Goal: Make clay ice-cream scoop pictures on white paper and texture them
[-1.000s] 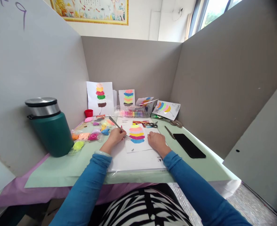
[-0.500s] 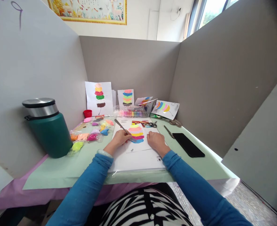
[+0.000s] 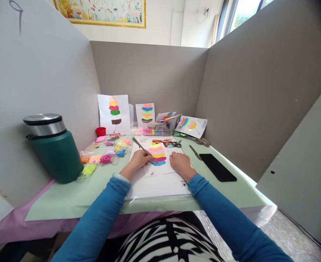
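In the head view, my left hand [image 3: 140, 161] is closed around a metal fork [image 3: 139, 145]. Its handle slants up to the left, and its tines lie over the lower stripes of a picture. That picture is a white sheet [image 3: 160, 169] with wavy bands of yellow, pink, magenta and blue, seemingly of soft clay. My right hand [image 3: 181, 164] rests at the sheet's right edge with its fingers curled in; nothing shows in them. Beneath lies a larger white board or sheet [image 3: 157, 187].
Bags of coloured clay [image 3: 105, 159] and a green flask [image 3: 55, 154] stand left. Scissors [image 3: 176, 144], a knife [image 3: 195, 151] and a black phone [image 3: 217, 167] lie right. Behind are a red cup [image 3: 100, 131], a clay pack [image 3: 151, 130] and striped pictures [image 3: 104, 112]. Grey partitions [image 3: 149, 69] enclose the table.
The whole view has shifted very slightly. Both hands and the fork hold nearly the same place on the sheet.
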The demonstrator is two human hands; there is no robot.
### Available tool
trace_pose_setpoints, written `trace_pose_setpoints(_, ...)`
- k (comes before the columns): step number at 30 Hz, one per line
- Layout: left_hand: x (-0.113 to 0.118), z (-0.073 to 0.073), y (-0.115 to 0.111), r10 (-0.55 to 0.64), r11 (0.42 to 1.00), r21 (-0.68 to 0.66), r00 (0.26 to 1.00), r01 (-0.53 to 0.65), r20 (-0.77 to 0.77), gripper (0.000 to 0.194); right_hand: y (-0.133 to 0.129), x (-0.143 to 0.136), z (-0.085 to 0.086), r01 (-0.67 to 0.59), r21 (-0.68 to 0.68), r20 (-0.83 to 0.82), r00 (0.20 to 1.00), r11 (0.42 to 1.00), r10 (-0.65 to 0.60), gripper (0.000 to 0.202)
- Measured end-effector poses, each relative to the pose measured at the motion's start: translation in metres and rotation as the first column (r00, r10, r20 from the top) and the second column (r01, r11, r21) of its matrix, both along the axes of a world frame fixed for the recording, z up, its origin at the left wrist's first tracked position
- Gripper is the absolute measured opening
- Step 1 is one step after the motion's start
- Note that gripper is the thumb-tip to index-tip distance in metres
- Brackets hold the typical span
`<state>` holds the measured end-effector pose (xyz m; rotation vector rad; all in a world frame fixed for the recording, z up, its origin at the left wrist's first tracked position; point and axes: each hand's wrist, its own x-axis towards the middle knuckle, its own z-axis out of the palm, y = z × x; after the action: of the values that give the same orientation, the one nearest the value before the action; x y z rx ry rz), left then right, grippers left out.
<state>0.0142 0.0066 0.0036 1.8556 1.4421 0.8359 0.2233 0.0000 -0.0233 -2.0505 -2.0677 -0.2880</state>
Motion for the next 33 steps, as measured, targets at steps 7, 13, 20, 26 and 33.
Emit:
trace_pose_setpoints(7,-0.005,0.000,0.001,0.030,1.000,0.009,0.999,-0.030,-0.014,0.017,0.001,0.001,-0.001,-0.003,-0.015,0.029,1.000,1.000,0.003,0.035)
trace_pose_setpoints(13,-0.016,-0.004,0.008,0.083,0.997,-0.003,0.996,-0.083,-0.020,0.014,0.003,0.002,-0.003,0.003,-0.021,0.023,1.000,1.000,-0.002,0.036)
trace_pose_setpoints(20,-0.024,0.001,0.008,0.193,0.979,0.076,0.979,-0.188,-0.070,0.011,0.005,0.003,-0.004,-0.009,-0.024,0.001,1.000,1.000,0.009,0.036)
trace_pose_setpoints(26,-0.018,-0.003,0.008,0.067,0.997,0.036,0.998,-0.067,0.012,0.014,-0.001,0.001,0.000,-0.039,0.023,0.012,0.999,0.999,0.039,0.038)
trace_pose_setpoints(33,-0.018,-0.010,0.013,0.087,0.996,-0.009,0.996,-0.087,-0.001,0.013,-0.006,-0.001,0.005,-0.091,-0.017,0.049,0.995,0.996,0.092,0.036)
